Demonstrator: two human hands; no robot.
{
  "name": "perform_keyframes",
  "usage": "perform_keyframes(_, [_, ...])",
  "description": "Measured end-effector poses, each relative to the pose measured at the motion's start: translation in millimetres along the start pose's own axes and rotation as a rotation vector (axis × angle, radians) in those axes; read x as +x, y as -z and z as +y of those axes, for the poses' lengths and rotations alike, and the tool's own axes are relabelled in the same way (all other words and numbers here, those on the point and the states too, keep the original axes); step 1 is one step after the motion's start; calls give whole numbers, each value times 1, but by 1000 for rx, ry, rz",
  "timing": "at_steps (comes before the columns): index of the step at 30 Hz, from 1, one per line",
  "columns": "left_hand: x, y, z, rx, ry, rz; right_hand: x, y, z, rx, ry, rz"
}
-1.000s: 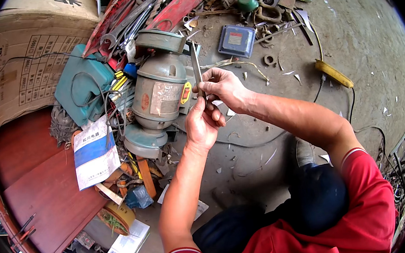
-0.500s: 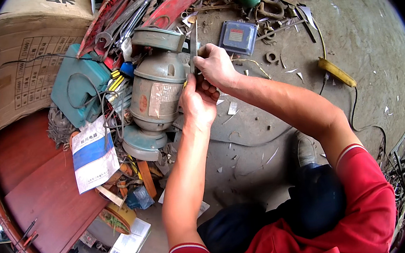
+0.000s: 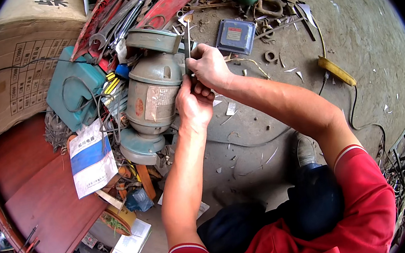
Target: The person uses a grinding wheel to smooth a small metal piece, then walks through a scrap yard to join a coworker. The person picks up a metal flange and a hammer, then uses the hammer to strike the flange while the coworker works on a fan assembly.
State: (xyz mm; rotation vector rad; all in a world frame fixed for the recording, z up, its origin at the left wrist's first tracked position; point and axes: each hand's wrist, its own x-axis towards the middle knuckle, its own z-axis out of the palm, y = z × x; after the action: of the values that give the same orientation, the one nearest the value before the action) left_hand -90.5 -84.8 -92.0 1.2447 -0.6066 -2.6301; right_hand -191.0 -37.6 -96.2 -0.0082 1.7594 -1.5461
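A dusty grey-green bench grinder [image 3: 158, 89] stands on the floor left of my hands, with a wheel guard at each end. My right hand [image 3: 212, 68] is closed, its thumb and fingers pinching a thin, flat metal strip [image 3: 187, 40]. The strip points away from me, close beside the grinder's far wheel guard [image 3: 153, 39]. Just below, my left hand [image 3: 195, 105] has its palm turned up and its fingers curled, with the thumb against the strip's near end. My fingers hide that end, so I cannot tell what kind of tool it is.
Wrenches [image 3: 118, 23] and red metal pieces crowd the far left. A teal case [image 3: 76, 88], cardboard box [image 3: 29, 56] and booklet [image 3: 92, 159] lie left. Beyond my right hand is a blue-grey box [image 3: 236, 36]. A yellow corded handle [image 3: 337, 71] rests on the right.
The view has shifted slightly, so the grinder and nearby things sit a little further left. Both hands and the strip have moved slightly left in the picture, their grip unchanged.
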Motion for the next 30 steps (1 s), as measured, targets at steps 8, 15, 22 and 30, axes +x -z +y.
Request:
perform_keyframes(8, [-8, 3, 2, 17, -1, -14, -9, -1, -1, -52, 74, 22])
perform_keyframes(15, [-14, 8, 1, 58, 0, -45, -17, -3, -1, -26, 48, -13])
perform_keyframes(22, [-20, 13, 0, 50, 13, -61, -25, -5, 0, 57, 35, -36])
perform_keyframes(30, [-28, 17, -3, 32, 9, -93, -37, -5, -2, 91, 18, -76])
